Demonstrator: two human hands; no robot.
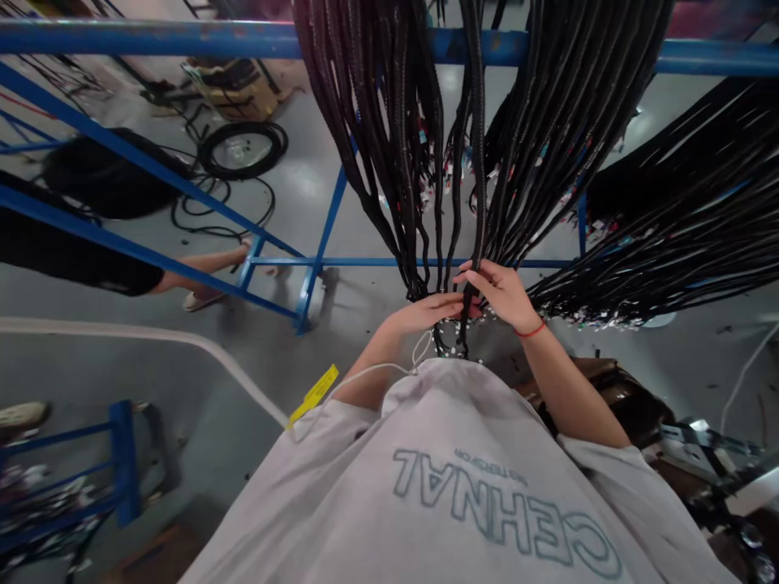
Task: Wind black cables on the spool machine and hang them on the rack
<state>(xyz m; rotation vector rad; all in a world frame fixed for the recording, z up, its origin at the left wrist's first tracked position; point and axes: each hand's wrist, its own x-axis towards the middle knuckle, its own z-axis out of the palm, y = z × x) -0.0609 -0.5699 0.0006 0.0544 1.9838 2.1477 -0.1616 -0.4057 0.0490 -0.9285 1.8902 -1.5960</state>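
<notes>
Many long black sleeved cables (478, 138) hang over a blue rail in front of me, with small white and coloured connectors at their lower ends. My right hand (502, 292), a red band at its wrist, has its thumb and fingers closed around one of these cables near its lower end. From the other side, my left hand (426, 312) reaches to the same cable just below, its fingers around it and the fingertips partly hidden. Loose cable ends (450, 337) with small pale connectors dangle beneath both hands, close to my shirt.
The blue rail (182, 38) spans the view, with a blue frame leg (307, 288) to the left. A coiled black cable (243, 152) lies on the grey floor. Another person's leg (200, 268) shows at left. More cables (687, 235) hang at right.
</notes>
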